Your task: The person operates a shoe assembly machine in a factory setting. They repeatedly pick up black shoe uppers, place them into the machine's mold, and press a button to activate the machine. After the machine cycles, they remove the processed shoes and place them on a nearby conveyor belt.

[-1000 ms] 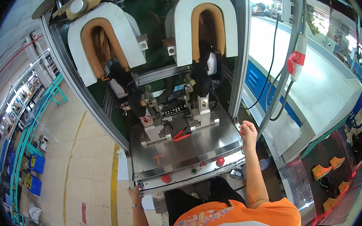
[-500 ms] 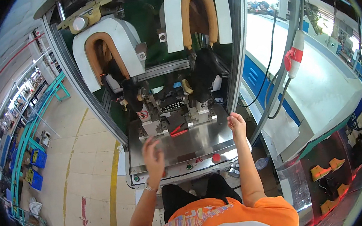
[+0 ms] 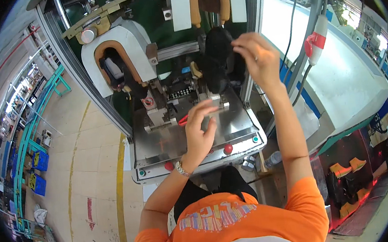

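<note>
My right hand (image 3: 262, 62) is raised beside a black boot-shaped piece (image 3: 218, 45) on the machine's right station. Its fingers stretch toward the piece's right side, with nothing visible in them; whether they touch it I cannot tell. Lower down, my left hand (image 3: 201, 132) hovers over the metal work plate (image 3: 159, 144), fingers apart and empty. Partly hidden behind it lies a red-handled tool (image 3: 183, 120). On the left station, another black piece (image 3: 130, 82) sits below and inside a white clamp with a tan U-shaped pad (image 3: 100, 53).
Red push buttons (image 3: 228, 149) line the machine's front edge. A second white clamp (image 3: 181, 9) hangs above the right station. Rightward, a red-and-white plug connector (image 3: 315, 43) hangs on a cable before a white machine. Orange boots (image 3: 340, 169) stand at the lower right.
My right hand has risen to the black piece on the right. My left hand has moved right and up over the plate. The left black piece now sits further up within its clamp.
</note>
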### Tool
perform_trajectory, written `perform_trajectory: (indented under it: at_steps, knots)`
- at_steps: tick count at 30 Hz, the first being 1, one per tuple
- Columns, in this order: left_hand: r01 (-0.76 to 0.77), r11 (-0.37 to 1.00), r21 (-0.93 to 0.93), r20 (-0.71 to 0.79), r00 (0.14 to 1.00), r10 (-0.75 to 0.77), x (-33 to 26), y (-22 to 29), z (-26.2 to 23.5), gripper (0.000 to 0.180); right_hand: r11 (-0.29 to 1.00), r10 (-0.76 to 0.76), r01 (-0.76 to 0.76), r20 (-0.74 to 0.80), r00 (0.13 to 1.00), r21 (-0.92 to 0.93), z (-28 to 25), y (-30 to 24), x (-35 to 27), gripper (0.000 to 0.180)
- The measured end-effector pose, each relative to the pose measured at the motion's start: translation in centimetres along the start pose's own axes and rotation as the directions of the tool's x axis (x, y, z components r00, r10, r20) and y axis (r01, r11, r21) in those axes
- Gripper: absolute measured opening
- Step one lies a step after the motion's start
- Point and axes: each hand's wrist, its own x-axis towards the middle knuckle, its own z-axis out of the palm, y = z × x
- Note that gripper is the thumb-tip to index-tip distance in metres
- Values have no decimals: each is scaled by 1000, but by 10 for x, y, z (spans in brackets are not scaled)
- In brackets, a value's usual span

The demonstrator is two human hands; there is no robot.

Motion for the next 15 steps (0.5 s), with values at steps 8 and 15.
perform_trajectory:
  at_steps: [8,15]
  knots:
    - [-105,992,64,52,993,101,-3,44,-7,84,979,157,-176,-173,972,-100,-70,-76,2,15]
    - [690,586,-424,594,701,-395,-76,74,56,62,974,217,-148,503,837,-174,-44,-102,-24,7]
